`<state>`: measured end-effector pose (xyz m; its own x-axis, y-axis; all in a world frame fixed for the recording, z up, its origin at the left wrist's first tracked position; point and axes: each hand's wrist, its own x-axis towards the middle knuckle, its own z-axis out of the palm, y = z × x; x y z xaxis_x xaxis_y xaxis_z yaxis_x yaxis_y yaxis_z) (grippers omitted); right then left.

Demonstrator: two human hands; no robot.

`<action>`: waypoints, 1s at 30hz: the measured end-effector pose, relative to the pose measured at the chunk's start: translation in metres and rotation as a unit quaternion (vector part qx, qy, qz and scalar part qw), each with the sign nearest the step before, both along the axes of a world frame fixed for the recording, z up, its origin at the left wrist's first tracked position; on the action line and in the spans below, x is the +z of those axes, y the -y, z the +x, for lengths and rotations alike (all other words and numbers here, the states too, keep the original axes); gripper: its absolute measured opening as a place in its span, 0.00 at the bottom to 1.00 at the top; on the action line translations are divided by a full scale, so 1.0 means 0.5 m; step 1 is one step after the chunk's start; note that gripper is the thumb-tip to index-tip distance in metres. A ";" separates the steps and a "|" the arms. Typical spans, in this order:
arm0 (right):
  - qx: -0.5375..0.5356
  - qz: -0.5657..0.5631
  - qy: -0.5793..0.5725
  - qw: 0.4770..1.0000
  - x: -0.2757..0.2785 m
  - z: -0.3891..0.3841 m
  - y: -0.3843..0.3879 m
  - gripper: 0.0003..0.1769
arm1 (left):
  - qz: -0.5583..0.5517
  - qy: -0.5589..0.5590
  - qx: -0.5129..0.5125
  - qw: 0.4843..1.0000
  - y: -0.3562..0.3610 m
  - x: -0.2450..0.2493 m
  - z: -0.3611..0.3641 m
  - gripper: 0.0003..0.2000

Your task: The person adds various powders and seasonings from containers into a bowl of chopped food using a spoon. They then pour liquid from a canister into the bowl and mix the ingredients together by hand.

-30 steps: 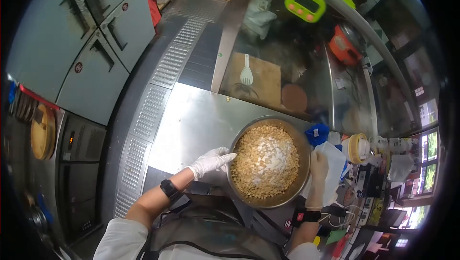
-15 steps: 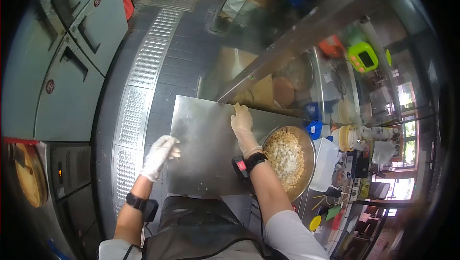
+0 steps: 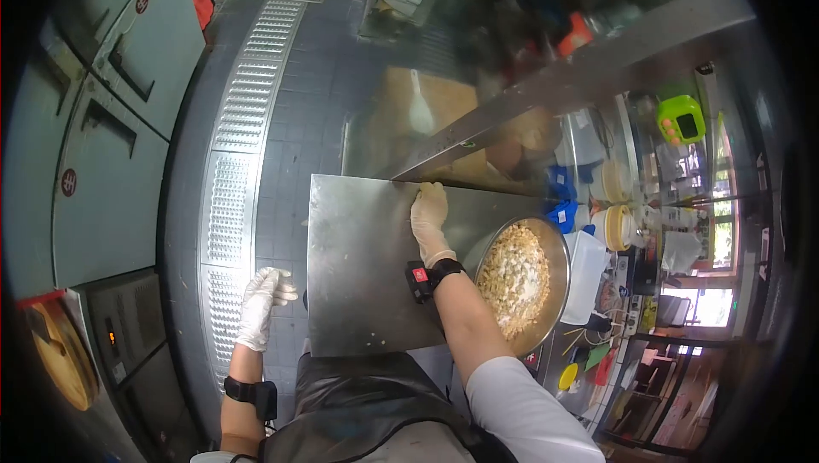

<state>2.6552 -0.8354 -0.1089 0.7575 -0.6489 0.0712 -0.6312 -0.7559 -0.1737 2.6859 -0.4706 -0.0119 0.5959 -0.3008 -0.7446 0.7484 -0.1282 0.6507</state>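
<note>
My right hand (image 3: 428, 214), in a white glove, lies flat on the steel worktop (image 3: 358, 267) near its far edge, left of the metal bowl (image 3: 559, 250). The bowl is full of pale diced pieces dusted with white powder (image 3: 516, 280). My left hand (image 3: 258, 303), also gloved, hangs beyond the worktop's left edge above the floor, fingers loosely curled, holding nothing. Each wrist carries a black band.
A glass screen (image 3: 478, 113) rises behind the worktop. Right of the bowl lie a white bag (image 3: 585, 271), blue cloths (image 3: 563, 214), a yellow-lidded tub (image 3: 616, 226) and a green timer (image 3: 681, 118). Steel cabinet doors (image 3: 102, 122) and floor drain grates (image 3: 230, 190) lie left.
My right hand left the bowl's right rim and reached across to the worktop's far edge. My left hand came off the bowl and dropped left past the table edge. The view swung left.
</note>
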 end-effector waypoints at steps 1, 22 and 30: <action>-0.035 0.037 -0.026 0.998 0.007 -0.003 -0.012 0.09 | -0.001 0.003 -0.005 1.000 0.002 0.007 0.003 0.12; -0.077 0.065 -0.043 0.994 0.498 -0.465 0.031 0.21 | -0.052 0.077 -0.183 0.979 0.163 0.048 -0.016 0.10; -0.064 0.196 0.163 0.965 0.539 -0.699 0.102 0.21 | -0.045 0.136 -0.227 0.963 0.270 0.107 -0.118 0.13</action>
<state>2.3055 -0.8862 0.1607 0.6486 -0.7608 0.0224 -0.5785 -0.5120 -0.6350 2.6270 -0.6057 0.0415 0.5572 -0.6318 -0.5388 0.4287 -0.3368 0.8383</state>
